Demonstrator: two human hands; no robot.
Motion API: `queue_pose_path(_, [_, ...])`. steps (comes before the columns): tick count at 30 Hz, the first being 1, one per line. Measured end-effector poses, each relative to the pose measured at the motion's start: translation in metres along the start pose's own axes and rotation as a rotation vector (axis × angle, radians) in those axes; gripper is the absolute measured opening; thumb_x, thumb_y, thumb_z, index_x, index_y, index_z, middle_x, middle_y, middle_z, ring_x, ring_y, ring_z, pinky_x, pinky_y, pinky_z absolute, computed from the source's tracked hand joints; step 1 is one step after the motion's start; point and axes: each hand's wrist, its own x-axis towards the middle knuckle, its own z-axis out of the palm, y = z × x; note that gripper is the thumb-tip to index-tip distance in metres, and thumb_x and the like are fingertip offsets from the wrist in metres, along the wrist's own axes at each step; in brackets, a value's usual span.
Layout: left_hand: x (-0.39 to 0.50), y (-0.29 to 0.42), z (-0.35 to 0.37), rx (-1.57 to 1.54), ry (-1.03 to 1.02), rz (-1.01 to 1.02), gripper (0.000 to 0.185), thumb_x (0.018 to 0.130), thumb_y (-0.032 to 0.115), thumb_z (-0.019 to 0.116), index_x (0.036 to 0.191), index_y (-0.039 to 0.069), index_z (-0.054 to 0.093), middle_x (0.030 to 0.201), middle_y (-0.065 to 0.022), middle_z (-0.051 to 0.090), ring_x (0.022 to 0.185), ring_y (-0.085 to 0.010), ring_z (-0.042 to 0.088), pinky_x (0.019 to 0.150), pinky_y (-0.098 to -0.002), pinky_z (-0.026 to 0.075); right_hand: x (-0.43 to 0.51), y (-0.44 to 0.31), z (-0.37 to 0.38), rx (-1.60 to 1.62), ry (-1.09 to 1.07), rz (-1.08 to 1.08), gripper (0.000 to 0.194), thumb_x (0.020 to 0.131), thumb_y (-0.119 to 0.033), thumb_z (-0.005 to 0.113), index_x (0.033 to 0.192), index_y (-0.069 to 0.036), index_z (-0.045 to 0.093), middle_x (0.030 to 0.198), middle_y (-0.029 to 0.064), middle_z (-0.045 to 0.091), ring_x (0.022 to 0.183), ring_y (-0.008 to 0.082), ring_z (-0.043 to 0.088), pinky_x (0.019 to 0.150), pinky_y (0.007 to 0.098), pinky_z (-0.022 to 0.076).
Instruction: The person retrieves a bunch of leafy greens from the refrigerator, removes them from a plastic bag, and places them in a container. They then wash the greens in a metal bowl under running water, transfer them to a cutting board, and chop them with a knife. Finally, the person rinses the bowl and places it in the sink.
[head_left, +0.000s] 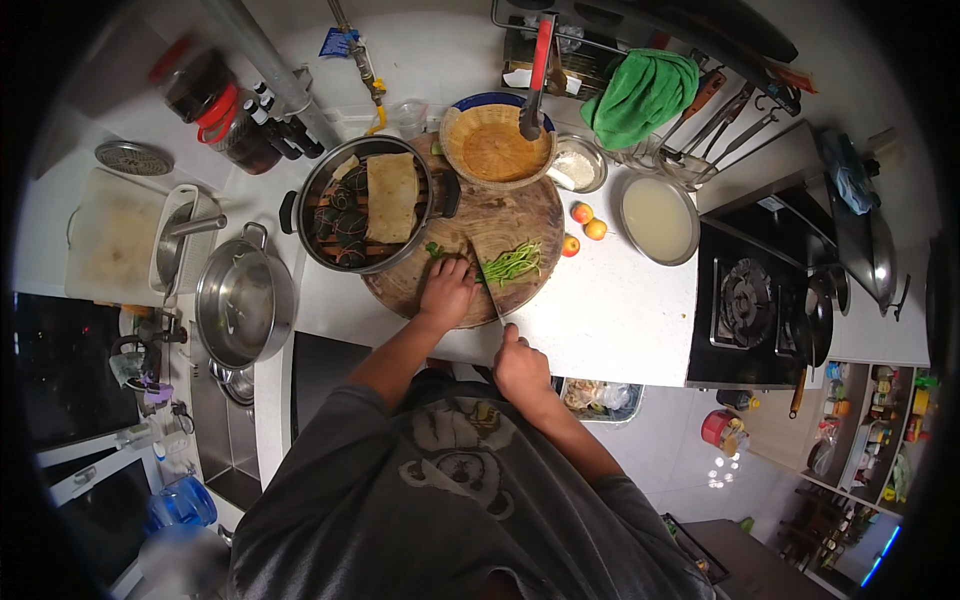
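Note:
My right hand (521, 366) grips the handle of a kitchen knife (489, 283), its blade reaching over a round wooden chopping board (517, 214). Cut green stalks (517, 262) lie in a pile just right of the blade. On the blade's left side, my left hand (450, 289) presses down with bent fingers on greens that it mostly covers; a few leaves (433, 249) show beyond the fingertips. A steamer pot (300, 225) holding dark tied bundles (349, 225) and a pale flat slab (391, 196) stands over the board's left part.
A woven basket (499, 146) sits at the board's far edge. Several small apples (595, 229), a bowl of white powder (577, 166) and a bowl of cloudy liquid (660, 220) are to the right, before the gas stove (750, 304). A steel pot (244, 304) stands at left.

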Motion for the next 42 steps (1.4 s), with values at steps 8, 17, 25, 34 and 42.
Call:
queue_pose_path(8, [-0.012,-0.015,0.011,-0.216,0.070,-0.168,0.022,0.087,0.019,0.066,0.099,0.002,0.070,0.098,-0.0119,0.060,0.097,-0.0322,0.058,0.085,-0.0449,0.046,0.039,-0.007,-0.004,0.133,0.070,-0.053,0.024,0.087,-0.009,0.053,0.107,0.002,0.044,0.076,0.0248,0.066,0.068,0.0437,0.066,0.062,0.0511,0.0541])
queue_pose_path(17, [0.078,0.016,0.007,-0.434,0.358,-0.286,0.024,0.087,0.019,0.066,0.104,0.003,0.070,0.093,-0.0138,0.061,0.090,-0.0338,0.060,0.078,-0.0437,0.051,-0.020,0.033,-0.049,0.402,0.320,0.146,0.022,0.091,-0.007,0.055,0.109,0.001,0.046,0.081,0.0257,0.066,0.073,0.0478,0.064,0.065,0.0555,0.0508])
queue_pose_path(25, [0.075,0.077,0.026,-0.116,0.065,-0.117,0.058,0.092,0.034,0.057,0.134,-0.006,0.052,0.127,-0.0150,0.051,0.124,-0.0320,0.042,0.106,-0.0458,0.032,-0.017,0.087,-0.048,0.263,0.290,0.139,0.027,0.090,-0.009,0.055,0.114,0.002,0.047,0.074,0.0254,0.065,0.068,0.0454,0.065,0.062,0.0536,0.0515])
queue_pose_path(34, [0.045,0.025,0.023,-0.012,-0.128,-0.025,0.057,0.087,0.028,0.067,0.136,0.002,0.053,0.117,-0.0112,0.056,0.117,-0.0296,0.048,0.108,-0.0478,0.031,0.006,0.066,-0.033,0.163,0.151,0.002,0.033,0.087,-0.009,0.052,0.117,0.003,0.049,0.076,0.0239,0.066,0.065,0.0432,0.065,0.061,0.0526,0.0525])
queue_pose_path(42, [0.043,0.036,-0.011,-0.148,-0.069,-0.157,0.066,0.084,0.036,0.071,0.137,0.004,0.050,0.138,-0.0138,0.050,0.138,-0.0300,0.036,0.118,-0.0552,0.017,0.008,0.062,-0.041,0.153,0.160,0.022,0.033,0.088,-0.010,0.052,0.118,0.005,0.048,0.074,0.0245,0.067,0.066,0.0433,0.066,0.062,0.0533,0.0525])
